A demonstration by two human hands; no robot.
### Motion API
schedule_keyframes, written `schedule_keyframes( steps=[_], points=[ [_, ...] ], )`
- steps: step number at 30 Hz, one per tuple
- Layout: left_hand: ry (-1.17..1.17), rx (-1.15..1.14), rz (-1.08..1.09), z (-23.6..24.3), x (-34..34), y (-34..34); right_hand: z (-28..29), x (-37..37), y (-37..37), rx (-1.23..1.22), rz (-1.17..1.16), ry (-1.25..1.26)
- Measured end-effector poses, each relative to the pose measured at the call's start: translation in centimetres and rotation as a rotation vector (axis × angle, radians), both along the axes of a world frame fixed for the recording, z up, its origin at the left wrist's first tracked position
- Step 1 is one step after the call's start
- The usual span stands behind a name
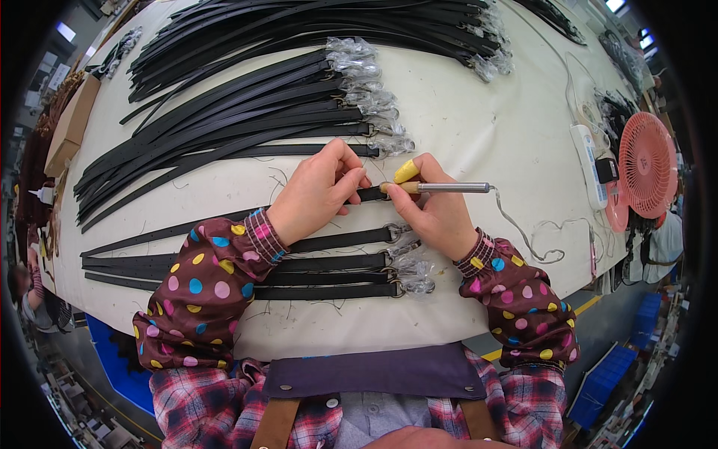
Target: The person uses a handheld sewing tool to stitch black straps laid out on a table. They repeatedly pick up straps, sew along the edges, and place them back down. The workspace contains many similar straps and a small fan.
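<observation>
My left hand (318,187) lies across a black strap (372,194), thumb and forefinger drawn together near the strap's end. Whatever is pinched there, perhaps a thread, is too small to make out. In my right hand (441,217) is a pen-shaped electric tool (462,188), with a metal barrel and a grey cord, much like a soldering iron. Its tip end is close to the strap's metal-ringed end, partly hidden by my fingers. Yellow wrapping (405,171) covers my right forefinger. Nearer me, several black straps (329,263) lie side by side, their metal ends in clear plastic.
Beyond my hands lie a fanned bundle of straps (224,123) and a larger pile (314,30) on the white table (464,112). At the right are a power strip (589,166) and a pink fan (648,161). A cardboard box (72,127) stands far left.
</observation>
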State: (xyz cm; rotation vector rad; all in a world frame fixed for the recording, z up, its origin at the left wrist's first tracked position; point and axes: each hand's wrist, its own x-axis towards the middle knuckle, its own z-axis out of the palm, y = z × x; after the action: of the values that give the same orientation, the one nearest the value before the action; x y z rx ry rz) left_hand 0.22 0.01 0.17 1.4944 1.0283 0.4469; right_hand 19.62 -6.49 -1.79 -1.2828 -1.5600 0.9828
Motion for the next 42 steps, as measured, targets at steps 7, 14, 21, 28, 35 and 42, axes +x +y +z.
schedule_keyframes(
  steps=[7, 14, 21, 28, 35, 42],
  points=[
    [0.073, 0.038, -0.025, 0.8, -0.2, 0.3, 0.1, 0.0, -0.1, -0.003, -0.012, 0.039],
    [0.256, 0.766, -0.222, -0.8, -1.5, 0.1, 0.7, 1.7, -0.1, 0.397, 0.046, -0.389],
    [0.35, 0.498, -0.196, 0.1, -1.3, 0.8, 1.3, 1.7, -0.5, 0.343, 0.098, -0.47],
    [0.57, 0.992, -0.01, 0.1, -2.3, 1.4, 1.0, 1.7, -0.5, 0.224, 0.094, -0.385],
    [0.453, 0.783, -0.251, 0.3, -1.6, -0.6, 1.8, 1.5, -0.5, 0.149, 0.137, -0.36],
    [0.404, 0.646, -0.237, 1.7, -1.6, -0.1, 1.8, 2.1, 0.1, 0.392, 0.131, -0.458]
  ],
)
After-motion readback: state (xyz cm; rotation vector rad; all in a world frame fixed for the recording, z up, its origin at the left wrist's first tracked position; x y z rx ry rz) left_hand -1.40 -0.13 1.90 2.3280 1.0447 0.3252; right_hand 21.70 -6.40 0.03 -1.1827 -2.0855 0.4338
